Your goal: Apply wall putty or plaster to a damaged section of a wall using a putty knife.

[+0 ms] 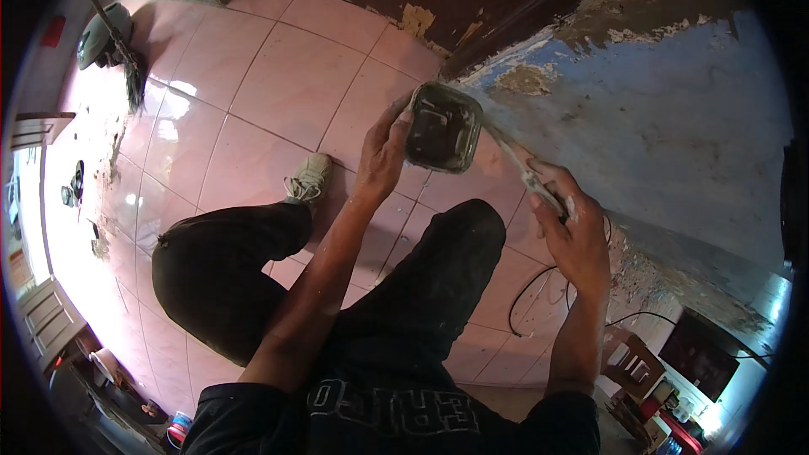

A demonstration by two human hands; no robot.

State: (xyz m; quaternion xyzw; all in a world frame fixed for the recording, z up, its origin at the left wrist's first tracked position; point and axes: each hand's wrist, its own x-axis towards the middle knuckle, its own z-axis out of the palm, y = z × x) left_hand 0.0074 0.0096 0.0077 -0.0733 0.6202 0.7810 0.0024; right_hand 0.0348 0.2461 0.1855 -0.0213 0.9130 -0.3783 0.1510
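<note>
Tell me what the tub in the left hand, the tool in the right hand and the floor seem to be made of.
Tub: probably plastic, given its moulded-looking rounded corners; grey smears obscure its finish.
Tool: perhaps metal, judging by its slim shaft, but a pale crust leaves that open.
Floor: likely glazed ceramic tile, glossy pink, with grid joints and bright reflections.

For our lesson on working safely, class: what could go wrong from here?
The dark, square, open container, held by the left hand at its left side, might tip and spill on the glossy pink floor tiles. The thin, pale-smeared tool in the right hand could slip. The curved black cable on those tiles could trip someone.
</note>
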